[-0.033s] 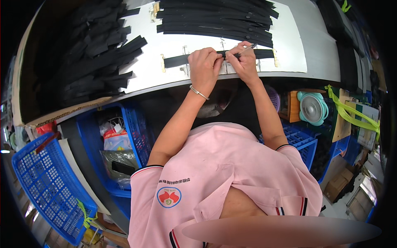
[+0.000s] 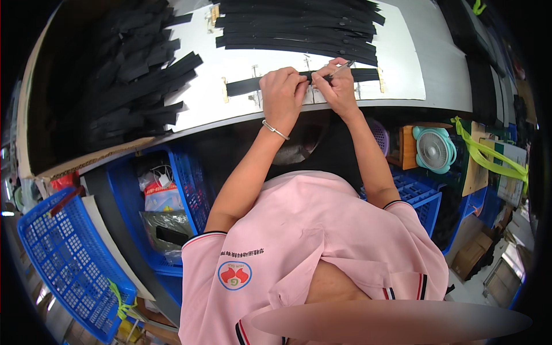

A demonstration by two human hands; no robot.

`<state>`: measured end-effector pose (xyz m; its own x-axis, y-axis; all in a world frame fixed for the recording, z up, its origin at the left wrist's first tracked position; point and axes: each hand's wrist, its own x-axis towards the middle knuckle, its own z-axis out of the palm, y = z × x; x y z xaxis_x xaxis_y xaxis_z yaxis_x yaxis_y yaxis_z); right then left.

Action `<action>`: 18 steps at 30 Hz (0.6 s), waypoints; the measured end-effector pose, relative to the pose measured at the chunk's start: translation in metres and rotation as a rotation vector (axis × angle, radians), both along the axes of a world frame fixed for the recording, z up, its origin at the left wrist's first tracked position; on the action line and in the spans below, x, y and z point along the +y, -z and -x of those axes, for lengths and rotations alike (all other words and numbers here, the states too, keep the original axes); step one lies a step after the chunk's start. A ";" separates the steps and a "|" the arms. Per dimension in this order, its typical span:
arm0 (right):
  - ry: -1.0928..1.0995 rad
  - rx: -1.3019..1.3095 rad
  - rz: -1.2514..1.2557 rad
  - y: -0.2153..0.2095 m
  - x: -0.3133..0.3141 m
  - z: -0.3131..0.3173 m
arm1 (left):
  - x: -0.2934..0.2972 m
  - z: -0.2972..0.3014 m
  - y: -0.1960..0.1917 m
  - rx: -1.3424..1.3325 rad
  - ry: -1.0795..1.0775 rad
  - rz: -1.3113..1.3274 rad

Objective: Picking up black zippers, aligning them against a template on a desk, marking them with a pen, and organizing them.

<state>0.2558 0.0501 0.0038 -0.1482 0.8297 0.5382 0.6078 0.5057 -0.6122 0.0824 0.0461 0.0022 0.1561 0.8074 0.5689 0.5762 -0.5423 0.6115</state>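
Note:
A long black strap (image 2: 244, 86) lies flat across a white board (image 2: 402, 63) on the worktable, between small metal stops. My left hand (image 2: 282, 92), with a silver bangle at the wrist, presses down on the strap's middle with curled fingers. My right hand (image 2: 339, 89) is right beside it and grips a slim pen (image 2: 341, 68), whose tip rests on the strap. Both hands touch each other over the strap. A tidy stack of similar black straps (image 2: 299, 29) lies just beyond the hands.
A loose heap of black straps (image 2: 132, 86) covers the table's left part. Under the table stand blue plastic baskets (image 2: 63, 259) and a blue crate with bags (image 2: 190, 184). A small teal fan (image 2: 434, 150), green tape (image 2: 489, 155) and cardboard boxes (image 2: 474, 253) are at the right.

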 end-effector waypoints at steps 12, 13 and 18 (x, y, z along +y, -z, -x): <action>0.401 0.420 0.298 -0.007 -0.011 -0.072 | -0.001 0.003 0.001 0.038 -0.010 0.006; 0.392 0.428 0.308 -0.005 -0.013 -0.073 | -0.001 0.002 0.000 0.040 -0.006 0.005; 0.369 0.464 0.262 -0.002 -0.013 -0.076 | -0.002 -0.002 0.000 0.065 -0.007 0.018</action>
<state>0.3318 0.0374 0.0054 0.3710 0.8941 0.2508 0.3557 0.1126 -0.9278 0.0847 0.0439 0.0024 0.1863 0.8188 0.5430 0.6186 -0.5271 0.5826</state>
